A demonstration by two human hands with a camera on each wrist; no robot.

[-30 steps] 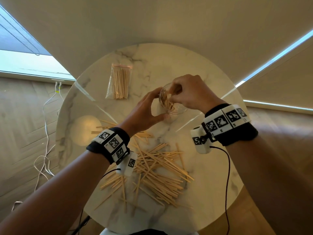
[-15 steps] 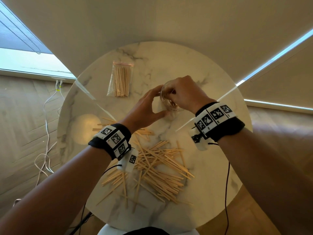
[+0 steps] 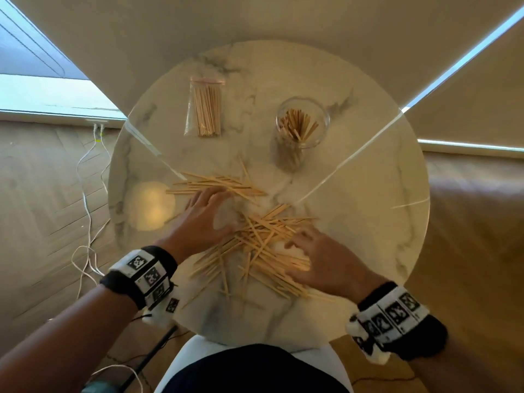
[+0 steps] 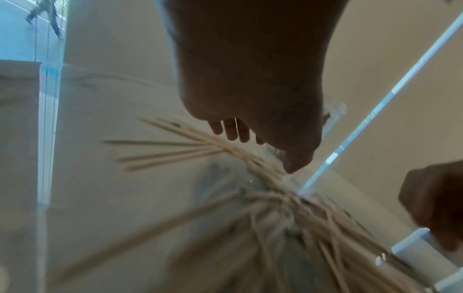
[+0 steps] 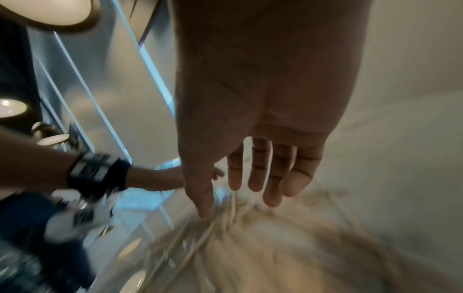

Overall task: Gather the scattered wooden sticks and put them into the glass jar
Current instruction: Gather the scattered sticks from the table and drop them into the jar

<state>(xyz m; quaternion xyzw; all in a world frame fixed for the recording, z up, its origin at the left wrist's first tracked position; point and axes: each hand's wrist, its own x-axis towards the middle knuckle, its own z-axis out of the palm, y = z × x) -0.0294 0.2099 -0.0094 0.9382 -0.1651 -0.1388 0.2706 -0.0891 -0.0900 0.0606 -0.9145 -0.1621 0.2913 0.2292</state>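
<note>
A glass jar (image 3: 302,129) holding several wooden sticks stands alone at the back right of the round marble table (image 3: 368,194). Loose sticks (image 3: 263,245) lie in a heap at the table's front middle, with a smaller fan (image 3: 215,184) to its left rear. My left hand (image 3: 211,214) hangs open over the left edge of the heap, fingers spread toward the fan; the left wrist view shows its fingers (image 4: 235,130) straight above sticks (image 4: 175,150). My right hand (image 3: 314,252) is open, palm down on the heap's right side, fingers (image 5: 260,174) extended.
A clear plastic bag of sticks (image 3: 205,107) lies at the back left of the table. Cables (image 3: 88,194) trail on the wooden floor to the left. A white seat edge (image 3: 192,353) sits just below the table's near rim.
Both hands have left the jar and come back toward me to the stick heap. The jar now stands free with sticks inside. The camera view has shifted downward.
</note>
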